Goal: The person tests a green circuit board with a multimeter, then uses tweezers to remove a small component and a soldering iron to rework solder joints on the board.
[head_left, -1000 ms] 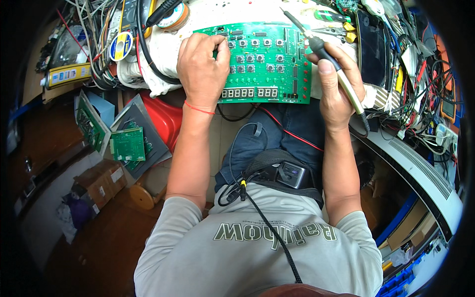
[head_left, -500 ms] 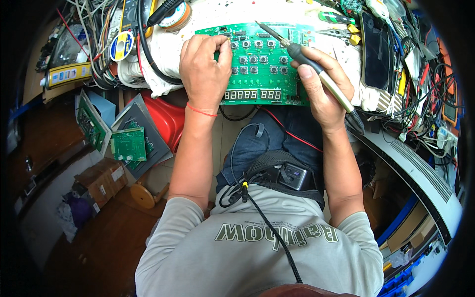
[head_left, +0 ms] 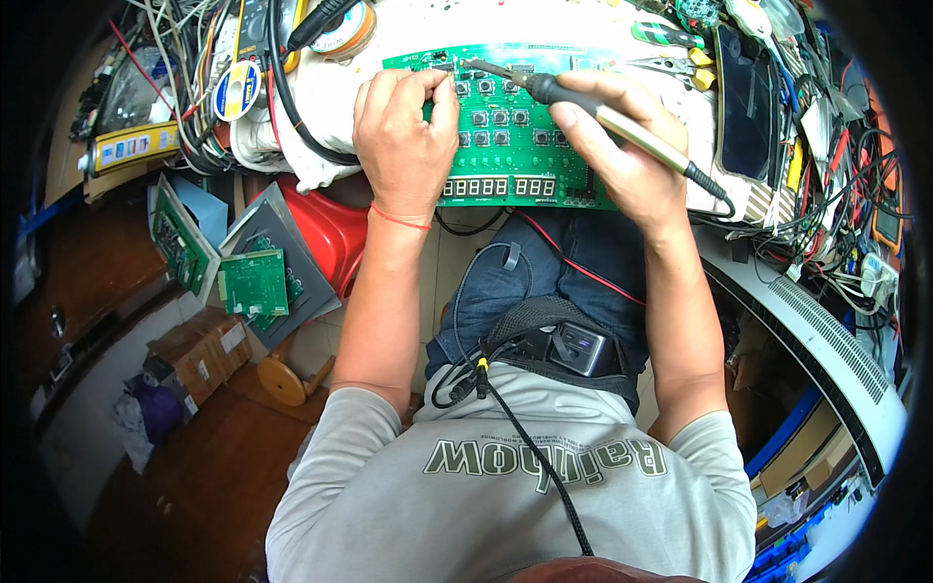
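Observation:
A green circuit board with black push buttons and a row of digit displays lies on the pale bench covering. My left hand is closed in a pinch at the board's upper left; whatever its fingertips hold is hidden. My right hand grips a soldering iron by its dark and gold handle. The iron slants across the upper part of the board, its tip just right of my left fingertips. Whether the tip touches the board I cannot tell.
A solder spool, a yellow multimeter and tangled cables crowd the left. On the right lie pliers, a green-handled tool and a dark phone. A red stool stands below the bench's left edge.
My right hand has swung the soldering iron left and lowered its angle, bringing the tip next to my left fingertips. My left hand has barely moved.

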Demonstrator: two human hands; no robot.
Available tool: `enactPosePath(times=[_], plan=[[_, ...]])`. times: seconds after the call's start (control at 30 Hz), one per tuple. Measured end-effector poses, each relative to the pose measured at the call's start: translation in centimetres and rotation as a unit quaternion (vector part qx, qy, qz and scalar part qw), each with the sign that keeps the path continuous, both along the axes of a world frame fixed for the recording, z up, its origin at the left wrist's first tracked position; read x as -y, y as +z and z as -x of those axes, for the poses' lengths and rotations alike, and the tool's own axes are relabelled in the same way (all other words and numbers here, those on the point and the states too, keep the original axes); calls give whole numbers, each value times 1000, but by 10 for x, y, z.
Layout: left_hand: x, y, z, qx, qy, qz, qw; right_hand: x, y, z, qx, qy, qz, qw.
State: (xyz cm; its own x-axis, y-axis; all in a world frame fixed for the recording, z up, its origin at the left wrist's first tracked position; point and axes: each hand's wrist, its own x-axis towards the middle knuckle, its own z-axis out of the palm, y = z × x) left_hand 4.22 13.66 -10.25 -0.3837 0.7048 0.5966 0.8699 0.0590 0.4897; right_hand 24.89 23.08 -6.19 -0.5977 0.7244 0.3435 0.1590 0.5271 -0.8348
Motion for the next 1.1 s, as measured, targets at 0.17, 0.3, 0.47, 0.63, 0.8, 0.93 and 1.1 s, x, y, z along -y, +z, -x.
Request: enactPosePath(times=[0.17, 0.3, 0.47, 0.63, 0.8, 0.93, 1.1], plan=[[1, 0, 0, -18, 3, -3, 1000, -13, 6, 9, 18, 16, 8, 1000], [0, 0, -1, -11, 4, -18, 1000, -13, 6, 11, 13, 22, 35, 999], [0, 4, 1, -27, -11, -1, 1000, -12, 5, 7, 4, 18, 46, 999], [-1, 9, 1, -20, -17, 24, 999, -13, 1, 7, 5, 12, 42, 999], [-1, 14, 1, -32, -17, 48, 998, -14, 1, 7, 4, 8, 48, 999], [-1, 18, -3, -7, 14, 86, 996, -13, 3, 6, 13, 3, 57, 998], [-2, 25, -5, 28, 38, 124, 991, -13, 1, 8, 7, 4, 46, 999]])
